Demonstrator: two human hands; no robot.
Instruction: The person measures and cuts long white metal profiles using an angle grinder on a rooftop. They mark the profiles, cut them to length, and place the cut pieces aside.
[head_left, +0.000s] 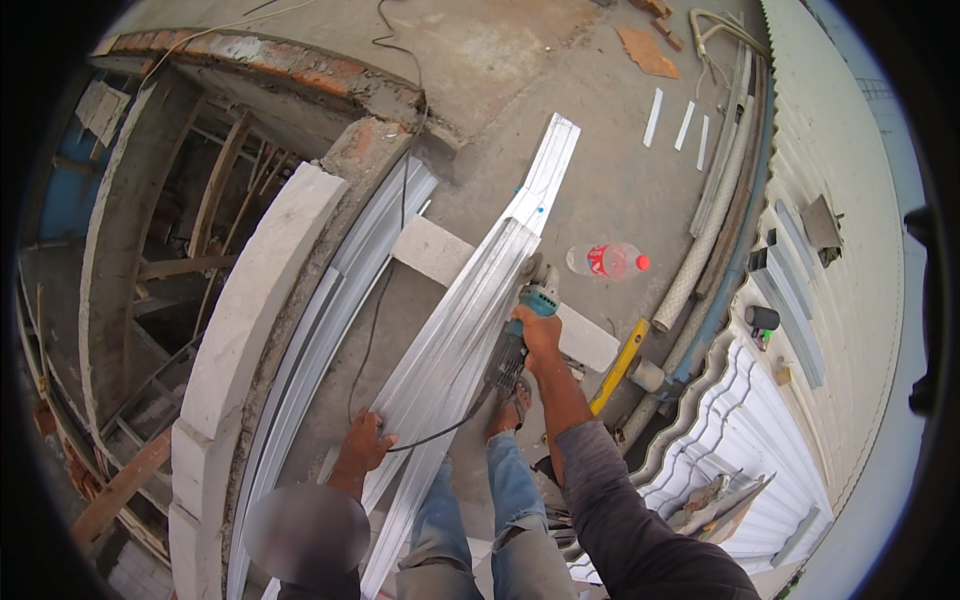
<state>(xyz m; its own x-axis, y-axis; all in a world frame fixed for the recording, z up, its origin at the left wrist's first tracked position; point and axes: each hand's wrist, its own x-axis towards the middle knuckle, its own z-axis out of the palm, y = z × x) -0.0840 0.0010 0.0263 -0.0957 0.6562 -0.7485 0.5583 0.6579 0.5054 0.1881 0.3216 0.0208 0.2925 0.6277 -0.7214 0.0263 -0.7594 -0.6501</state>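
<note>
Currently, the right hand (pixel 541 338) grips an angle grinder (pixel 509 360), its disc (pixel 530 268) at the right edge of silvery metal profiles (pixel 445 335) lying across a pale block (pixel 430 249). The left hand (pixel 364 443) touches their left edge; whether it grips, I cannot tell.

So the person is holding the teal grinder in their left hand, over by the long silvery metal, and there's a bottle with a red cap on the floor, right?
Not quite: the head view shows the grinder in the right hand. It is by the long silvery metal, and the bottle does have a red cap.
</note>
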